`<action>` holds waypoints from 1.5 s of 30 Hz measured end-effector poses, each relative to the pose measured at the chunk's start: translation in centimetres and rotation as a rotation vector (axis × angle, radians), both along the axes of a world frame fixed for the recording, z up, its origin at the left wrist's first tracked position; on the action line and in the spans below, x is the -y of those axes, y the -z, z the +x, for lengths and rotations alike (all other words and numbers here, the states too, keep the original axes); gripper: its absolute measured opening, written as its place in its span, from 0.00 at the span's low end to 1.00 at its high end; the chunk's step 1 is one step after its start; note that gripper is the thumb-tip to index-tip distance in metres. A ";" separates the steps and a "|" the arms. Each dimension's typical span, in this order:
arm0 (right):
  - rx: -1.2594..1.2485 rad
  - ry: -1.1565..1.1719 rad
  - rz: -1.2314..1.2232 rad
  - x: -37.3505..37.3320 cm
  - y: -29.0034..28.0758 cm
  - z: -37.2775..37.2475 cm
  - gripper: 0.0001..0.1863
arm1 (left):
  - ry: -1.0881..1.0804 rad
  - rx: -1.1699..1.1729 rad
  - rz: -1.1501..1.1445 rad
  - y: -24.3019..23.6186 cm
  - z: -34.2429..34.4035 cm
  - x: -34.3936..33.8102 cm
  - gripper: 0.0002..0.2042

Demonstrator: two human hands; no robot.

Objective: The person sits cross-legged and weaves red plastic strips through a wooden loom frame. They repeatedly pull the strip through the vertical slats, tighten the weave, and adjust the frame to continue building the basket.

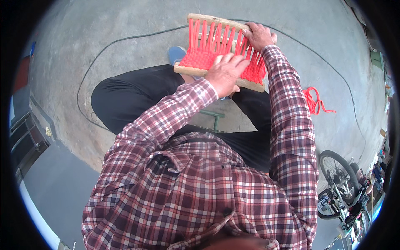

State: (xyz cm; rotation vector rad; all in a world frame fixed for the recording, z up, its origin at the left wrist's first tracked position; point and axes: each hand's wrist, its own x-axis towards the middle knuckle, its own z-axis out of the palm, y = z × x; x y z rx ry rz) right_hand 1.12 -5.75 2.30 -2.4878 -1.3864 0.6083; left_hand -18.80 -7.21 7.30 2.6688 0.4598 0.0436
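Note:
A small wooden frame (208, 20) strung with red cords, densely woven along the lower part (194, 59), is held above my legs, upper center. My right hand (260, 37) grips its upper bar near the right end. My left hand (225, 75) lies over the middle of the red weave, fingers extended and slightly apart, thumb by the lower bar. Loose red cord (312, 101) lies on the floor to the right of my right forearm.
My crossed legs (125, 96) are in dark trousers, with a blue shoe (176, 54) behind the frame. A green metal piece (216, 121) sits between them. A cable (325, 54) loops around me on the concrete floor (83, 46). A bicycle (346, 183) and clutter line the right.

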 end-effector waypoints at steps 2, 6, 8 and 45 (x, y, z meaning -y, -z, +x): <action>-0.056 0.061 0.313 1.1 1.1 1.6 0.22 | -0.151 0.230 0.057 0.6 -0.5 -1.6 0.32; -0.255 0.396 0.644 7.2 2.7 5.0 0.19 | -0.806 0.212 -0.296 1.4 -3.4 -8.6 0.25; -0.496 0.401 0.379 10.1 3.5 5.0 0.18 | -0.977 0.154 -0.818 2.1 -4.8 -10.5 0.22; -0.165 -0.165 -0.388 17.0 5.9 2.0 0.11 | -0.869 0.195 -1.143 5.6 -6.4 -9.8 0.08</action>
